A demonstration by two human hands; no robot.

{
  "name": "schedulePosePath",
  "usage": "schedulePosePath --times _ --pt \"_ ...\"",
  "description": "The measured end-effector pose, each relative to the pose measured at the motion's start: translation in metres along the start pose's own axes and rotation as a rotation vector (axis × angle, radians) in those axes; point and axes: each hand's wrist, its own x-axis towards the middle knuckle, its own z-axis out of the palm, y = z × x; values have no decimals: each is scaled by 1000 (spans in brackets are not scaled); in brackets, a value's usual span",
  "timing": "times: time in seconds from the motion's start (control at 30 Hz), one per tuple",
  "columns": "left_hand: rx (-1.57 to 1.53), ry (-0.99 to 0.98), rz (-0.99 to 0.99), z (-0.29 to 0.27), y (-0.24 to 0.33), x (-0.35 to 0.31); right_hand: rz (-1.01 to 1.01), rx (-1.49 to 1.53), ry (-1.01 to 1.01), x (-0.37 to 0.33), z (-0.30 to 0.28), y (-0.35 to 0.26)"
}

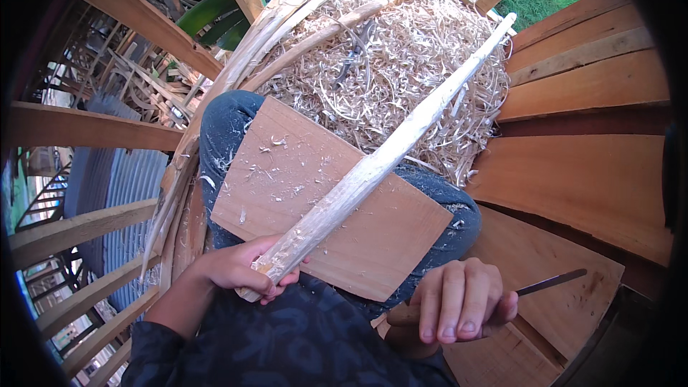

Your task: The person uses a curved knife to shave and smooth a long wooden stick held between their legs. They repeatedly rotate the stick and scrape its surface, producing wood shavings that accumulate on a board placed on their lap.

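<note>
My left hand [251, 269] is closed around the thick near end of a pale, whittled wooden stick [365, 175]. The stick slants away to the upper right, its thin end above a heap of shavings. Beneath it, a flat wooden board [301, 158] lies across my lap with small chips on it. At the lower right my right hand [462, 301] is closed on a knife [552, 282]. Its narrow dark blade points right, apart from the stick; the fingers hide part of the handle.
Curled wood shavings [423, 50] pile up beyond my knees, with a dark tool [347, 64] among them. Long wooden strips [251, 50] lean along the left. A slatted railing [93, 125] stands at the left, and wooden planks [573, 172] form a wall at the right.
</note>
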Motion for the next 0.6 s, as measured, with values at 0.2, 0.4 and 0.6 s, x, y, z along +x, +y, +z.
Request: schedulePosePath --times 0.2,0.4,0.6 --pt "673 238 105 15 17 -12 400 -305 198 -32 -30 -3" --pt "992 548 35 41 35 -18 748 -795 427 -29 -24 6" --pt "1144 703 36 36 42 -36 1214 -1167 36 -19 -38 18"
